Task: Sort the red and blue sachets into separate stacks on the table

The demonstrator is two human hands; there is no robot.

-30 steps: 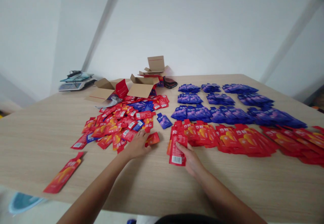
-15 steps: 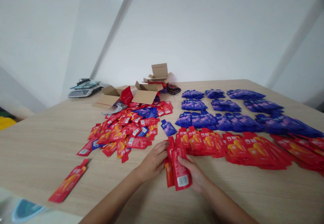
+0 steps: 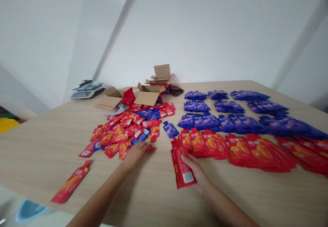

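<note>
My right hand (image 3: 196, 169) grips a few red spouted pouches (image 3: 183, 165) above the near side of the table, the front one with its barcode facing me. At the near edge of a mixed heap of red and blue pouches (image 3: 119, 131), my left hand (image 3: 135, 156) has its fingers closed on another red pouch (image 3: 150, 148). Most of that pouch is hidden under the hand. Just beyond the held pouches stands a row of overlapping red pouches (image 3: 212, 143). A single blue pouch (image 3: 170, 129) lies between the heap and the blue rows.
Blue pouches (image 3: 197, 121) lie in several overlapping groups at the right. One red pouch (image 3: 70, 182) lies alone at the front left. Open cardboard boxes (image 3: 147, 95), a dark wallet-like item (image 3: 176, 90) and a scale (image 3: 87, 92) stand at the back of the table (image 3: 153, 199).
My left hand has moved left, from beside the held pouches to a red pouch at the heap's near edge. My right hand keeps its pouches, now tilted slightly.
</note>
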